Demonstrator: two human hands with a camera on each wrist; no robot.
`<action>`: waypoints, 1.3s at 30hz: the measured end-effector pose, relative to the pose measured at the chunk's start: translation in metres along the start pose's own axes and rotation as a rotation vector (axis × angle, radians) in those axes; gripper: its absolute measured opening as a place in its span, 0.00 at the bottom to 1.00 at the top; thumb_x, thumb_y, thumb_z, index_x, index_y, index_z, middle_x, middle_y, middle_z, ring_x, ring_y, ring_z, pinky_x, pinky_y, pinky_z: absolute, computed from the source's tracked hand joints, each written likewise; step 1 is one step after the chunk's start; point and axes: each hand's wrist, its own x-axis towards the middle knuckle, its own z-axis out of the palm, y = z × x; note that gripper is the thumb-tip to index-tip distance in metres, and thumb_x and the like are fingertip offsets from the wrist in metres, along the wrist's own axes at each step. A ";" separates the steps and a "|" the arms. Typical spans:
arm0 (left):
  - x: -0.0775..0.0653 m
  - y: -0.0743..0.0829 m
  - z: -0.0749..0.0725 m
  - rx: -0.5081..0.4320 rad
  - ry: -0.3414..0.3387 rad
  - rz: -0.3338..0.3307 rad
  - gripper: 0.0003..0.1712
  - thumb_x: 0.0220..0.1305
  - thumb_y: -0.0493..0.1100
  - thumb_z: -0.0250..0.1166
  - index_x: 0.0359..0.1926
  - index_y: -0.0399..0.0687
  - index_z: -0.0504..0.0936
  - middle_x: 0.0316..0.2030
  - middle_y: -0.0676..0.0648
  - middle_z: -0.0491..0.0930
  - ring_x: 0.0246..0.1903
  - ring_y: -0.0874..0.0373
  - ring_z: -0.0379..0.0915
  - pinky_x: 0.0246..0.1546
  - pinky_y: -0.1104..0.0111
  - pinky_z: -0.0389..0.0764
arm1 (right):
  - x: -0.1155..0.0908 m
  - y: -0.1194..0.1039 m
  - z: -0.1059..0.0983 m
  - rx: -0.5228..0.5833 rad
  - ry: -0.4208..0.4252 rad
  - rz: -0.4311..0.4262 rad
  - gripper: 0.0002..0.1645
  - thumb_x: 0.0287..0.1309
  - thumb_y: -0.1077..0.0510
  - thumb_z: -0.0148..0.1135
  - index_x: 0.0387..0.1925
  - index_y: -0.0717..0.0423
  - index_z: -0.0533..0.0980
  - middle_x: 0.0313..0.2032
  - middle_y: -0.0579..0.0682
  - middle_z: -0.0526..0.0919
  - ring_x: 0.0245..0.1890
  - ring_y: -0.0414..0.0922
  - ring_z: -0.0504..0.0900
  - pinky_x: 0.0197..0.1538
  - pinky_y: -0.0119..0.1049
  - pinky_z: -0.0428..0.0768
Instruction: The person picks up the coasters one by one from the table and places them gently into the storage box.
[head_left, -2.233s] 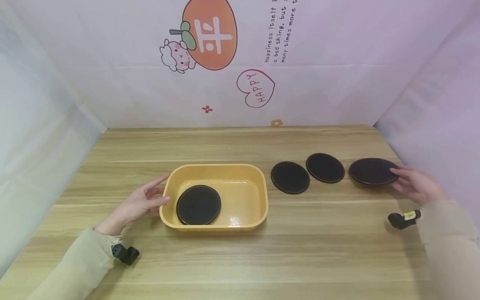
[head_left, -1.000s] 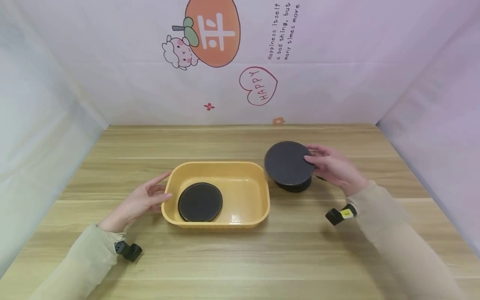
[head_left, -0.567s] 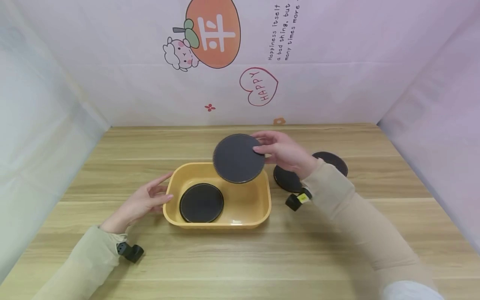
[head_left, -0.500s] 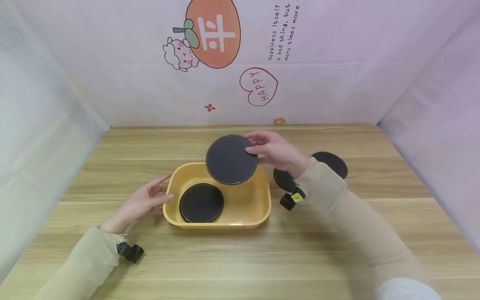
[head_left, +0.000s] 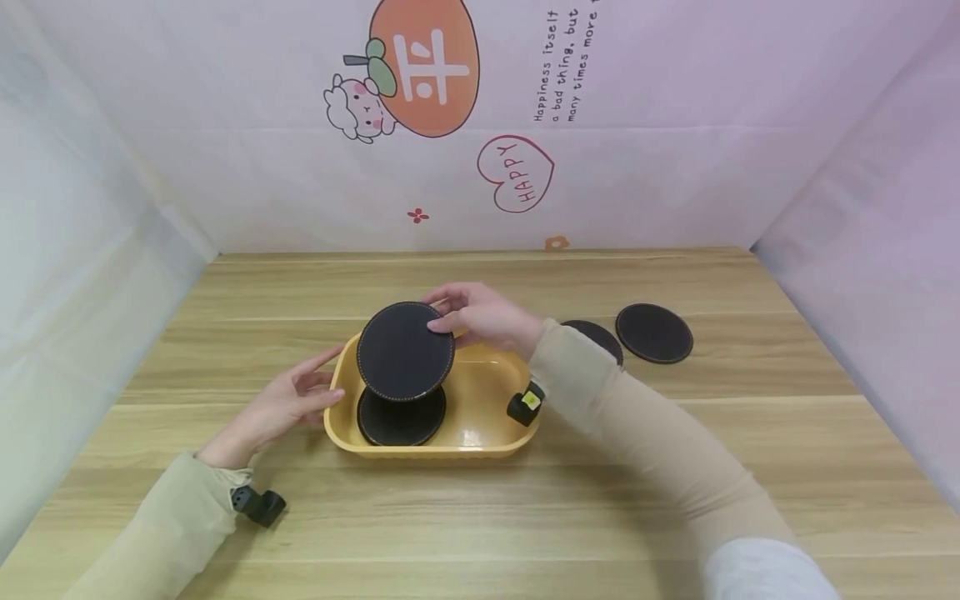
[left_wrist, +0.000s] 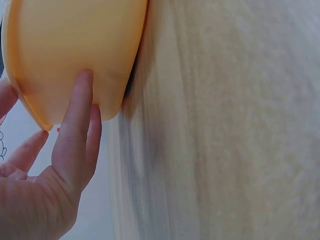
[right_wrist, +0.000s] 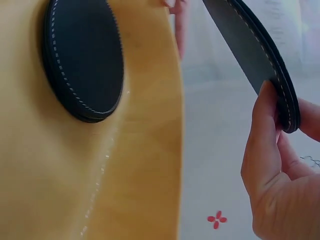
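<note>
My right hand (head_left: pixel 486 318) pinches a round black coaster (head_left: pixel 405 352) with pale edge stitching, thumb on one face and fingers behind. This coaster is tilted above the left part of a yellow plastic basin (head_left: pixel 483 392). Beneath it, another black coaster (head_left: pixel 401 423) lies on the basin floor, partly covered in the head view. From the right wrist it shows a doubled edge, like stacked coasters (right_wrist: pixel 87 60). At the basin's left end, my left hand (head_left: pixel 288 402) holds the rim, its thumb over the edge and its fingers against the outer wall (left_wrist: pixel 65 45).
Two more black coasters lie on the wooden table right of the basin: one (head_left: pixel 600 337) partly behind my right sleeve, the other (head_left: pixel 654 333) fully visible. A printed white cloth (head_left: pixel 637 183) stands behind the table, with pale cloth on both sides.
My right hand has picked up the far-right coaster and carried it left, over the other coasters, to above the basin's left part. My left hand has stayed at the basin.
</note>
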 end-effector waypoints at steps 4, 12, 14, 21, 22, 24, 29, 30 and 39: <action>0.000 0.000 0.000 0.006 0.004 -0.007 0.45 0.65 0.37 0.59 0.74 0.44 0.41 0.61 0.22 0.59 0.43 0.61 0.77 0.44 0.60 0.83 | 0.008 0.005 0.009 -0.046 -0.041 0.038 0.25 0.58 0.71 0.58 0.59 0.62 0.70 0.40 0.54 0.77 0.35 0.43 0.80 0.46 0.43 0.84; -0.001 -0.001 0.000 0.001 -0.001 0.004 0.45 0.66 0.37 0.59 0.74 0.43 0.41 0.60 0.22 0.59 0.43 0.60 0.77 0.43 0.60 0.83 | 0.023 0.024 0.022 -0.202 -0.141 0.106 0.23 0.58 0.68 0.60 0.57 0.60 0.72 0.44 0.54 0.78 0.39 0.43 0.78 0.37 0.36 0.83; -0.001 -0.001 0.000 -0.001 -0.003 0.007 0.45 0.66 0.36 0.59 0.74 0.43 0.41 0.60 0.23 0.60 0.43 0.61 0.77 0.42 0.60 0.83 | 0.025 0.030 0.025 -0.229 -0.151 0.109 0.22 0.57 0.68 0.60 0.55 0.60 0.73 0.41 0.53 0.78 0.37 0.42 0.77 0.33 0.33 0.81; -0.001 -0.001 0.001 -0.001 -0.002 0.014 0.45 0.65 0.36 0.59 0.74 0.43 0.42 0.59 0.23 0.61 0.42 0.62 0.78 0.41 0.61 0.84 | 0.028 0.041 0.030 -0.254 -0.157 0.137 0.23 0.57 0.69 0.60 0.55 0.61 0.73 0.37 0.50 0.75 0.34 0.41 0.74 0.30 0.30 0.78; -0.001 -0.001 0.001 -0.004 -0.002 0.014 0.45 0.65 0.36 0.59 0.74 0.43 0.42 0.59 0.23 0.61 0.43 0.62 0.78 0.41 0.61 0.84 | 0.029 0.041 0.030 -0.259 -0.154 0.140 0.23 0.57 0.69 0.60 0.55 0.61 0.73 0.37 0.50 0.75 0.35 0.41 0.74 0.30 0.30 0.78; -0.001 -0.002 0.000 -0.002 -0.002 0.013 0.45 0.65 0.36 0.59 0.74 0.43 0.42 0.59 0.23 0.61 0.43 0.62 0.78 0.42 0.61 0.84 | 0.029 0.042 0.030 -0.266 -0.148 0.134 0.23 0.57 0.69 0.60 0.55 0.61 0.73 0.37 0.49 0.75 0.35 0.41 0.74 0.30 0.30 0.78; -0.001 0.000 0.001 0.003 -0.004 0.013 0.45 0.65 0.36 0.59 0.74 0.43 0.42 0.60 0.23 0.60 0.42 0.62 0.78 0.41 0.61 0.84 | 0.032 0.045 0.029 -0.331 -0.117 0.096 0.21 0.53 0.69 0.64 0.51 0.61 0.75 0.34 0.47 0.74 0.32 0.39 0.71 0.30 0.28 0.74; -0.001 0.000 0.001 0.002 -0.003 0.014 0.45 0.65 0.36 0.59 0.74 0.43 0.41 0.60 0.23 0.60 0.42 0.62 0.77 0.41 0.61 0.84 | 0.033 0.045 0.029 -0.354 -0.109 0.085 0.21 0.53 0.69 0.65 0.50 0.61 0.76 0.33 0.47 0.74 0.32 0.39 0.71 0.30 0.28 0.73; -0.001 0.001 0.002 0.012 0.001 0.014 0.44 0.66 0.35 0.58 0.74 0.43 0.42 0.60 0.23 0.60 0.42 0.62 0.78 0.41 0.62 0.84 | 0.031 0.047 0.030 -0.604 -0.061 -0.036 0.19 0.46 0.67 0.71 0.43 0.61 0.79 0.32 0.49 0.79 0.32 0.39 0.74 0.33 0.23 0.73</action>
